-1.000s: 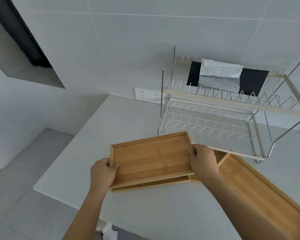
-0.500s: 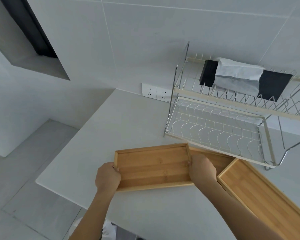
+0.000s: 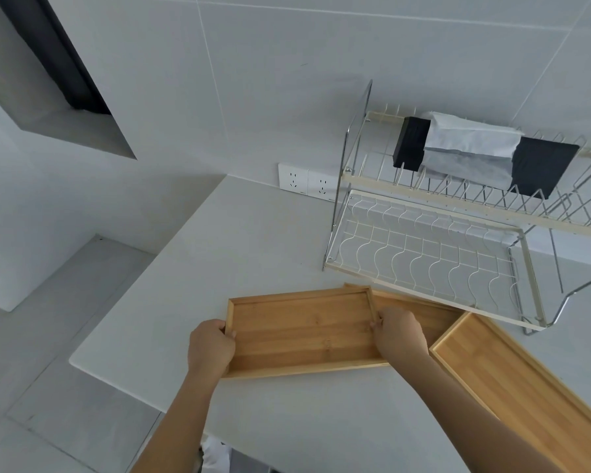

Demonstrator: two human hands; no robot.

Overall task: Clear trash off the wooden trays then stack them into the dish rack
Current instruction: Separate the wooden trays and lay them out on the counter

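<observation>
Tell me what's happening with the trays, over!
Left hand and right hand grip top tray by its short ends. It sits on a second tray. Third tray lies alongside. Dish rack lower shelf bare; nothing blocking.

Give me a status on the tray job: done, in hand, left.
Done: the three wooden trays in view carry no trash.
In hand: the left hand and right hand grip the ends of the top tray, which lies over a second tray.
Left: the dish rack lower tier holds no trays yet, so all three, including the large tray on the right, need racking.
</observation>
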